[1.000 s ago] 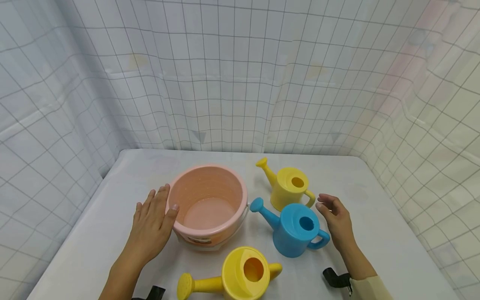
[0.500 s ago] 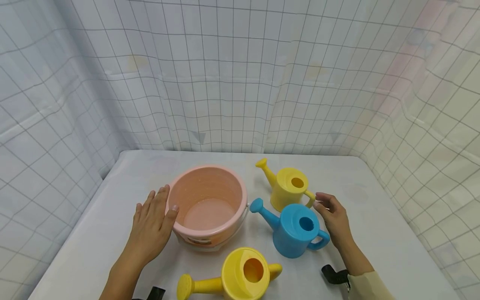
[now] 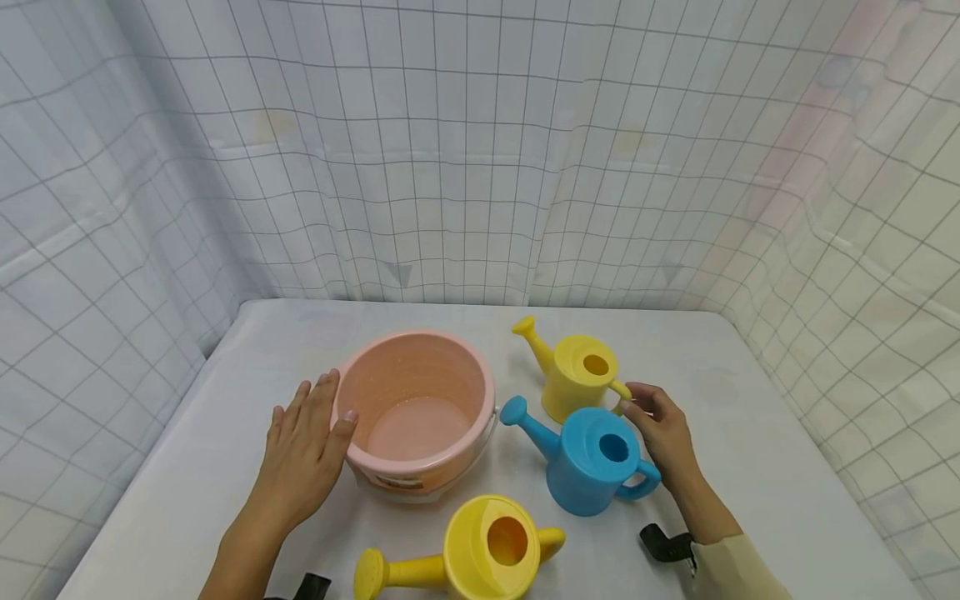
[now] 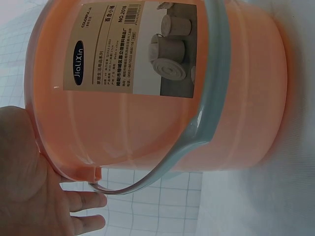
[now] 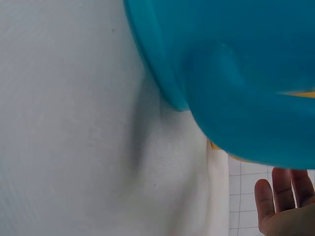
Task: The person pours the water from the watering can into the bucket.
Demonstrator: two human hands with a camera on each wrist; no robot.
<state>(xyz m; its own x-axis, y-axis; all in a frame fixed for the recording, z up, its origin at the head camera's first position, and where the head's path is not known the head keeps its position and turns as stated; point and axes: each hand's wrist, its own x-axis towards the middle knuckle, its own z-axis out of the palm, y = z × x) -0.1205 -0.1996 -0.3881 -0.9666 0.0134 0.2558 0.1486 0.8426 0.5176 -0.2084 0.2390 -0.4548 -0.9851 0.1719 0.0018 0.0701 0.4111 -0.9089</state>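
A pink bucket [image 3: 420, 417] stands left of centre on the white-covered table. My left hand [image 3: 302, 454] rests against its left rim, fingers straight and the thumb over the edge. The left wrist view shows the bucket's label [image 4: 138, 49] and grey handle [image 4: 216, 88]. At the back stands a small yellow watering can [image 3: 577, 387], spout to the left. My right hand [image 3: 663, 429] is at its handle, thumb and forefinger around it; a firm grip cannot be made out. In the right wrist view, a blue watering can [image 5: 236, 73] hides part of the fingers [image 5: 283, 189].
The blue can stands just in front of the far yellow one, close to my right forearm. A larger yellow watering can [image 3: 487, 550] is at the near edge, spout to the left. White gridded curtains [image 3: 480, 167] enclose the table at the back and sides.
My right hand has moved a little left and forward, from beside the far yellow watering can's handle to it. The left hand, bucket and watering cans have stayed in place.
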